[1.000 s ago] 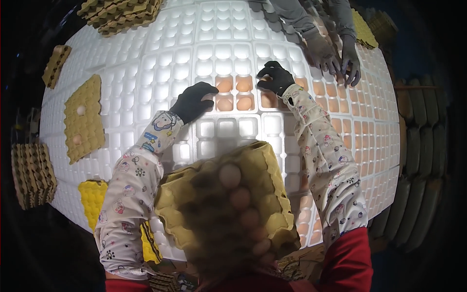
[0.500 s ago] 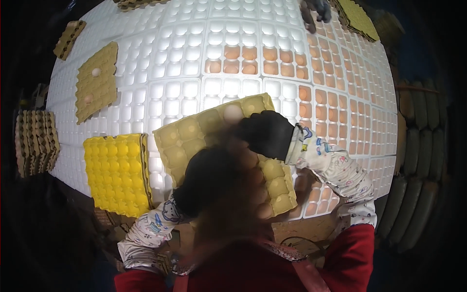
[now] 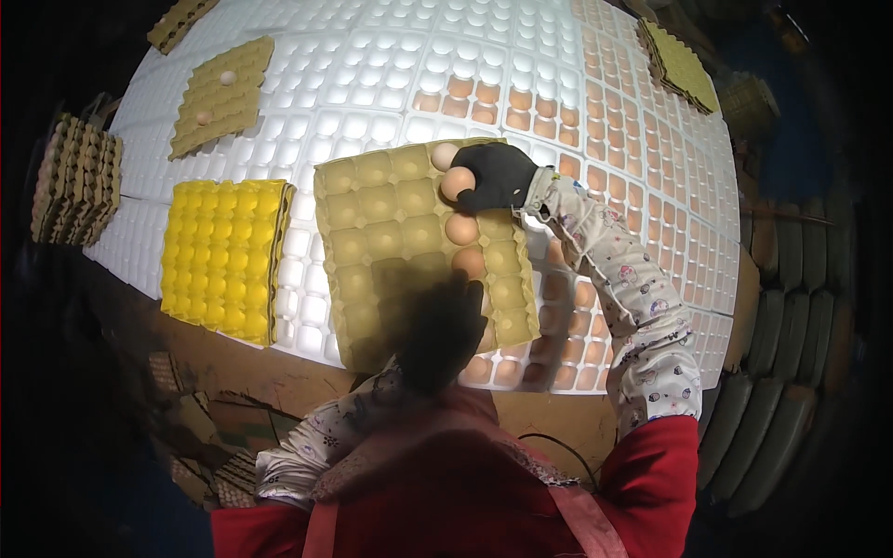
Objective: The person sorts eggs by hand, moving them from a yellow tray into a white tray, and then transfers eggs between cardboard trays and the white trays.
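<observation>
A tan moulded-pulp egg tray (image 3: 367, 219) lies in front of me on white trays. A column of eggs runs down its right part. My right hand (image 3: 502, 175), in a black glove, curls thumb and fingers round a brown egg (image 3: 458, 183) near the far edge. Just beyond sits a paler egg (image 3: 445, 155). Two more brown eggs, the upper one (image 3: 460, 228) and the lower one (image 3: 468, 263), stand nearer me. My left hand (image 3: 437, 330), dark-gloved and blurred, is over the tray's near part, fingertips by the lower egg. What its fingers hold is hidden.
White egg trays (image 3: 372, 70) cover the table, those to the right filled with brown eggs (image 3: 619, 186). A yellow tray stack (image 3: 223, 260) is at left, behind it a tan tray (image 3: 219, 98) with two eggs. More tray stacks (image 3: 79, 177) stand at the far left.
The tan tray has turned straighter toward me. My left hand has moved from its left side to the egg column. More eggs now show beside my right hand, and the view has shifted.
</observation>
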Motion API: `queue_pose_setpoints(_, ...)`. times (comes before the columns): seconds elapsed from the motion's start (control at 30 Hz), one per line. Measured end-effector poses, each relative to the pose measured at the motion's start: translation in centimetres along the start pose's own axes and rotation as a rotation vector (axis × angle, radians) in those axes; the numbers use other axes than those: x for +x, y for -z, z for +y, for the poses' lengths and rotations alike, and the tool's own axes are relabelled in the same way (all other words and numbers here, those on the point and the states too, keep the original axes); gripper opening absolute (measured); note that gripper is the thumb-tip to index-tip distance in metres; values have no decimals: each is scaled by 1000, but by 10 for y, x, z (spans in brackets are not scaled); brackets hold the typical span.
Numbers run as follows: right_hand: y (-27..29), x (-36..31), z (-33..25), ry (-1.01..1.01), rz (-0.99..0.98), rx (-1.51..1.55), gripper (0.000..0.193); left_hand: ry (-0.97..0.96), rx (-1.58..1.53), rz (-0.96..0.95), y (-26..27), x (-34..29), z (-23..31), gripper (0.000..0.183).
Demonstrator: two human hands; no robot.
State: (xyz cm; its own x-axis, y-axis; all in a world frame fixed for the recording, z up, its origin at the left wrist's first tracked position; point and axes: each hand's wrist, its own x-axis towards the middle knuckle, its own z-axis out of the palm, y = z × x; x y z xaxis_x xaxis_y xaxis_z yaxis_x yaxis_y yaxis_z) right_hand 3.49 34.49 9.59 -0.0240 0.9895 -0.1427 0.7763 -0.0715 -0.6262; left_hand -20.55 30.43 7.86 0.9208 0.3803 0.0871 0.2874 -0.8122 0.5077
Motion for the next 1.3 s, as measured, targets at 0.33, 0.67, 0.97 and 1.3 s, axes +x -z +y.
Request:
queue_pose_setpoints(0.33, -1, -33, -38, 202, -88, -290, 16, -246, -36, -98, -3, 13, -25, 25)
queue_pose_setpoints(0.67, -11, -30, -38, 377, -196, -721, 26, -121, -624, -87, 11, -6, -45, 36)
queue_pose_setpoints(0.97, -35, -93, -22, -304, 58, 576, 49, -187, 143, -149, -16, -36, 4, 27)
queue_pose_setpoints(1.3, -93, -79, -85, -490, 192, -451, 24, 208, -854, 304, 41, 76, -94, 26)
